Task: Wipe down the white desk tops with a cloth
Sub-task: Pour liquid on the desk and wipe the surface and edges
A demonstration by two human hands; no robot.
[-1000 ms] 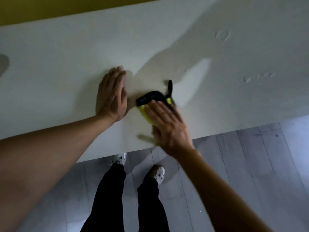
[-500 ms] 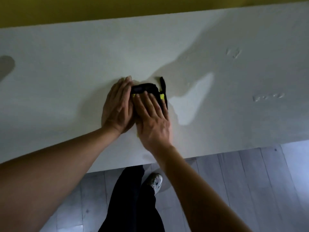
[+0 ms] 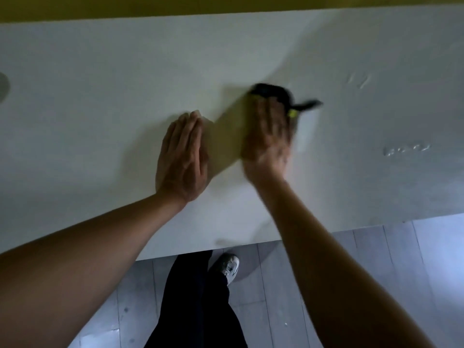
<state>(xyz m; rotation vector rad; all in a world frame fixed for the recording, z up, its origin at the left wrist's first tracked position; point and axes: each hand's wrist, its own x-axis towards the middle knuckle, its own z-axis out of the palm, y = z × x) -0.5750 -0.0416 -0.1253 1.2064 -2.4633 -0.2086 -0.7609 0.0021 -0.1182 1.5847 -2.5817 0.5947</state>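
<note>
A white desk top (image 3: 100, 101) fills most of the view. My right hand (image 3: 270, 139) presses flat on a black and yellow cloth (image 3: 273, 92) near the middle of the desk; the hand is blurred with motion. Only the cloth's far edge and a black strap (image 3: 307, 105) sticking out to the right show beyond my fingers. My left hand (image 3: 182, 158) lies flat on the desk, palm down, fingers together, a short gap to the left of the right hand. It holds nothing.
Smudged marks (image 3: 359, 80) and a row of faint marks (image 3: 406, 149) sit on the desk at the right. A yellow wall (image 3: 175, 6) runs behind the desk's far edge. My legs and one shoe (image 3: 228, 266) stand on grey floorboards below the near edge.
My right hand has slid the cloth away from the left hand, to the right and farther up the desk. The left hand stays flat in place.
</note>
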